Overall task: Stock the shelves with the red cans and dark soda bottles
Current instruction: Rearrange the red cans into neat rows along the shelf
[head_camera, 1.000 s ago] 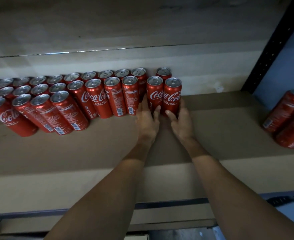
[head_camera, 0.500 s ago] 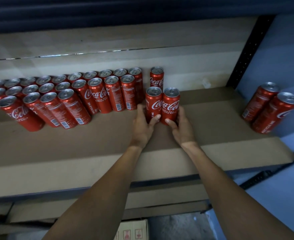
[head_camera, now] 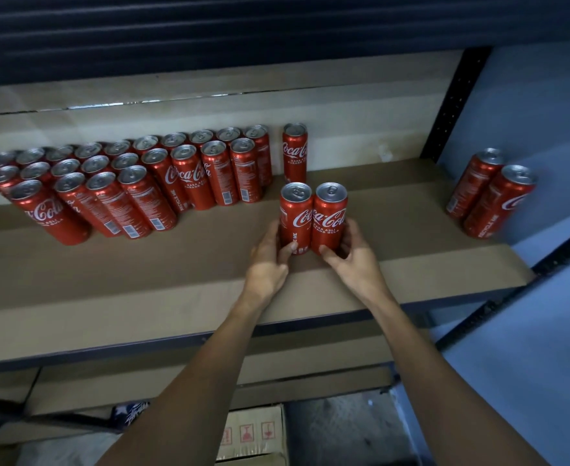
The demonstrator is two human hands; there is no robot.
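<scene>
1. Left hand (head_camera: 269,264) curled round one red can (head_camera: 294,215); right hand (head_camera: 355,260) round its twin (head_camera: 330,218); both upright, touching, on the shelf (head_camera: 176,277) nearer its front edge
2. Lone can (head_camera: 294,153) behind; stocked block (head_camera: 125,186) at back left; pair (head_camera: 492,196) at right edge
3. I judge the cans mostly shelved; I see no dark bottles

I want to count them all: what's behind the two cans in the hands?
A single red can stands behind the held cans, near the back wall. The shelf right behind them is covered by those cans.
</scene>
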